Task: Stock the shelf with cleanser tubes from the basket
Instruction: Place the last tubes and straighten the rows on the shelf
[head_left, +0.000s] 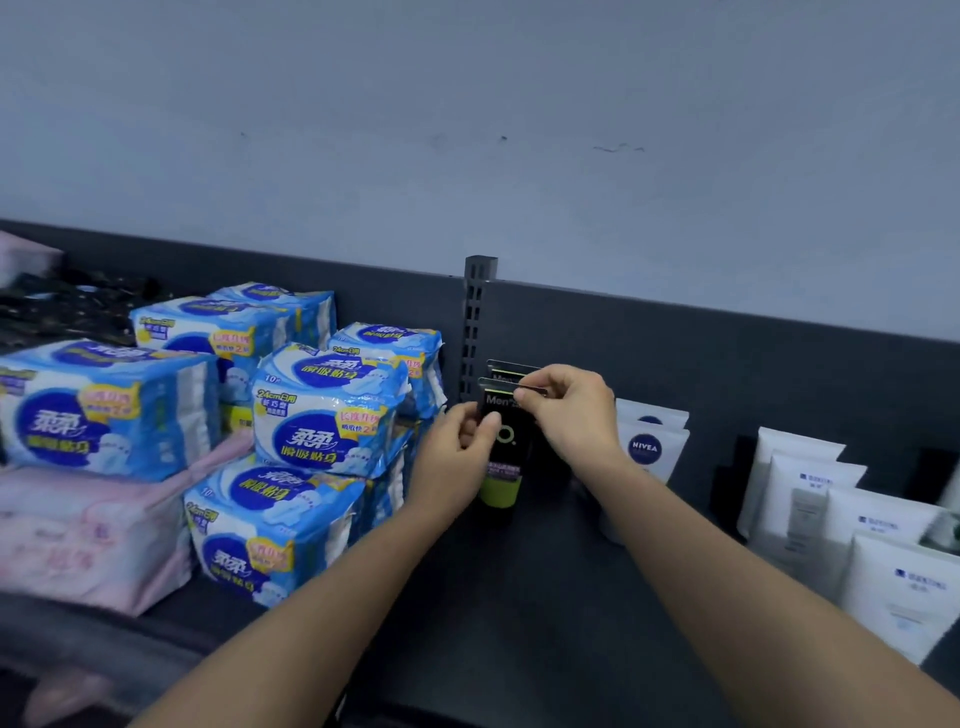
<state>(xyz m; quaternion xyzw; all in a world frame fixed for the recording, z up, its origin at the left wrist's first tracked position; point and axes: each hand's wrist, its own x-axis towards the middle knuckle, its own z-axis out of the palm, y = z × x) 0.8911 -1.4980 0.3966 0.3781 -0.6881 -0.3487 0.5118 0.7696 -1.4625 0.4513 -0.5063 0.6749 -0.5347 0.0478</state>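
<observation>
The cleanser tube (503, 457), black with a green cap, stands cap-down on the shelf (519, 597), just right of the slotted upright post (475, 322) and directly in front of a second black tube (506, 368) nearer the back panel (727, 364). Your left hand (457, 457) pinches its left edge about halfway up, thumb on the front face, which steadies it against tipping sideways. Your right hand (571, 415) pinches the flat crimped top, so you can square the label forward and line it up with the one behind. Both hands are clamped on this one tube. I'd judge this to be the last straightening before you let go. To the right, the Nivea tubes (647, 447) and the white tubes (831, 509) also stand label-out in rows, so match that pattern. The blue packs (322, 415) crowd the left. The basket is out of view.
</observation>
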